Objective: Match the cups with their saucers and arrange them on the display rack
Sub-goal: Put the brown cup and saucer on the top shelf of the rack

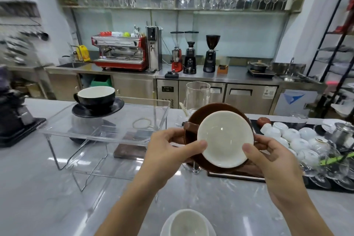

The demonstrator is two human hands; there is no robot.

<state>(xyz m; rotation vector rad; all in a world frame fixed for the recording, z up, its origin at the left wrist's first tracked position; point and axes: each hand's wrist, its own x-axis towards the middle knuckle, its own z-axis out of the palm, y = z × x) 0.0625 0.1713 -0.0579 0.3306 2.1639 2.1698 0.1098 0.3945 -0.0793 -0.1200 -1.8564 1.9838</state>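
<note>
Both hands hold a brown cup (226,139) with a white inside on its brown saucer (203,113), raised above the counter and tilted toward me. My left hand (172,149) grips the left side near the cup's handle, thumb on the rim. My right hand (272,159) grips the right side, thumb on the rim. A black cup (96,96) sits on a black saucer (82,111) on top of the clear acrylic display rack (107,132) at the left. A white cup (188,223) on a white saucer stands at the near edge.
Several upturned white cups (293,136) lie on a dark tray (254,124) at the right, beside glasses and a metal pot (342,133). A tall clear glass jug (198,94) stands behind the brown cup. A black machine (11,113) sits at far left.
</note>
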